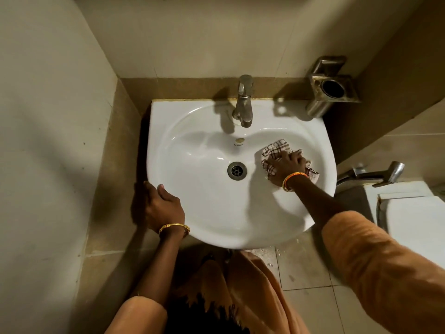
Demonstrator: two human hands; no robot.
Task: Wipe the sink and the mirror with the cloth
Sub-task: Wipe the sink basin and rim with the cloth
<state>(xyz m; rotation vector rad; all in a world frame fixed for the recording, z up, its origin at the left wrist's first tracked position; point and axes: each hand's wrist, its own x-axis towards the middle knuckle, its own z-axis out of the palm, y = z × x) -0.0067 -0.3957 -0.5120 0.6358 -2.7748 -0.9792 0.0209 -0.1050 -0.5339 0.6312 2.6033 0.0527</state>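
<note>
A white oval sink (207,213) hangs on the tiled wall, with a metal drain (237,170) in its bowl and a steel tap (243,102) at the back. My right hand (285,168) presses a white cloth with dark checks (274,149) flat against the right inner slope of the bowl. My left hand (162,204) grips the sink's front left rim, fingers curled over the edge. No mirror is in view.
A steel tumbler holder (331,89) is fixed to the wall at the back right. A white toilet cistern and lid (414,220) stand to the right, with a metal spray handle (375,173) above. Walls close in on the left and behind. Tiled floor lies below.
</note>
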